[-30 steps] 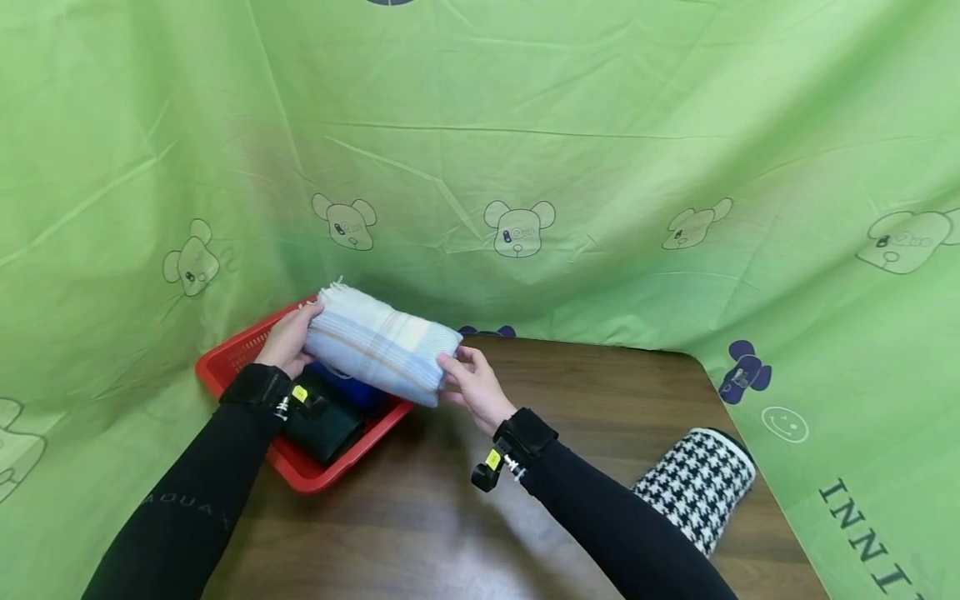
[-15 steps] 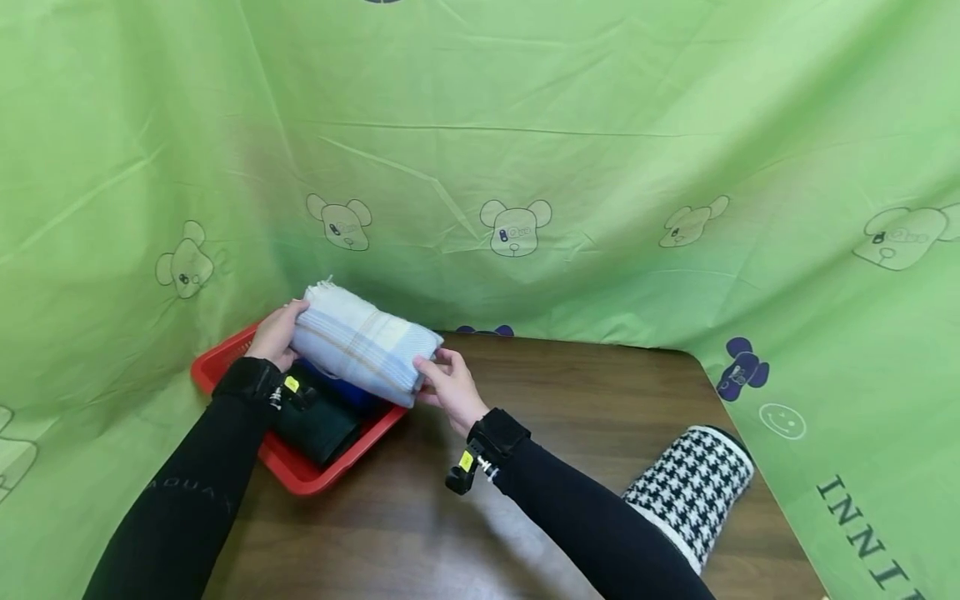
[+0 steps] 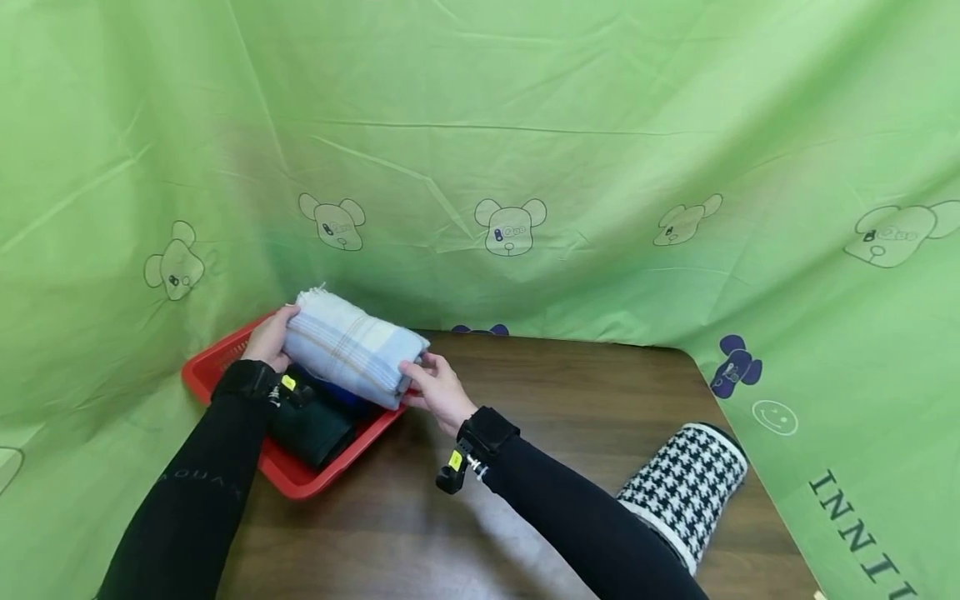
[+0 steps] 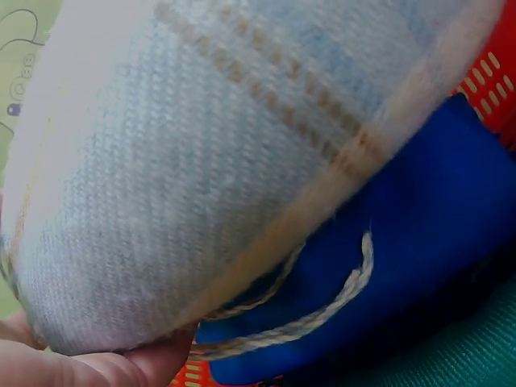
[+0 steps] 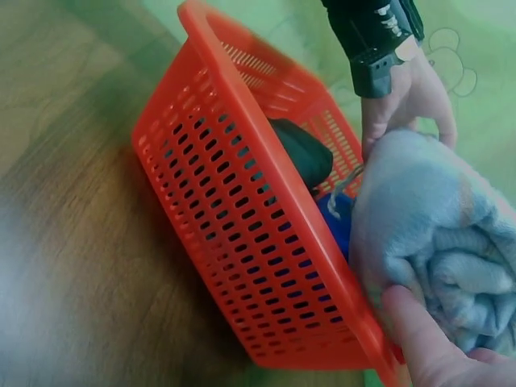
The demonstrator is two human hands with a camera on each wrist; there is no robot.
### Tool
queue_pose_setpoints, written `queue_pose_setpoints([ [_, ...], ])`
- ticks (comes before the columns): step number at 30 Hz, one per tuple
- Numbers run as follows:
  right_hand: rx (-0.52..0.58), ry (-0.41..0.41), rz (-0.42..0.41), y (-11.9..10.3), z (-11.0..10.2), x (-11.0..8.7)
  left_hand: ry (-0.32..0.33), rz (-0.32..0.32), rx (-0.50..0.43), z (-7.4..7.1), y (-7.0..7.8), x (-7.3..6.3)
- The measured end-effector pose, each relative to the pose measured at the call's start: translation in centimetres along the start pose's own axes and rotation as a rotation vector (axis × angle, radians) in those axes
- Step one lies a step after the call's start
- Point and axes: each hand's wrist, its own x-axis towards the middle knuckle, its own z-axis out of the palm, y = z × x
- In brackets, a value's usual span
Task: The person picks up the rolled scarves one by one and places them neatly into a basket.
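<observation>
A rolled light-blue and white plaid scarf (image 3: 352,346) with a fringed end is held over the red basket (image 3: 292,483). My left hand (image 3: 270,337) grips its fringed left end, and my right hand (image 3: 438,390) pinches the right end, where the right wrist view shows the spiral of the roll (image 5: 472,274). Beneath the scarf, inside the basket, lie a dark green rolled cloth (image 3: 311,429) and a blue cloth (image 4: 435,234), both partly covered. Twisted fringe strands (image 4: 322,318) hang from the scarf across the blue cloth in the left wrist view.
A black-and-white houndstooth roll (image 3: 686,487) with white edging lies at the right of the wooden table (image 3: 555,392), partly behind the right forearm. Green printed fabric (image 3: 420,167) hangs behind and along both sides, close against the basket's left and far edges.
Both hands have carried the scarf left and slightly lower, further over the basket. The right forearm has followed to the left; the view has shifted a little.
</observation>
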Motion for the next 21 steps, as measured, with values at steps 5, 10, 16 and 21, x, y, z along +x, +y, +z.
queue_pose_setpoints([
  [5,0.000,-0.018,0.019,-0.1,0.0,0.0,-0.011,0.001,0.033,-0.1,0.2,0.1],
  [10,0.002,-0.033,0.026,-0.1,0.4,0.3,-0.007,0.011,0.076,-0.2,0.7,0.0],
  [16,-0.020,-0.045,0.042,0.0,1.4,1.0,-0.002,0.016,0.039,-1.0,1.0,0.6],
  [21,-0.022,-0.068,0.059,0.2,1.7,1.4,-0.019,0.050,0.069,-1.7,0.7,1.6],
])
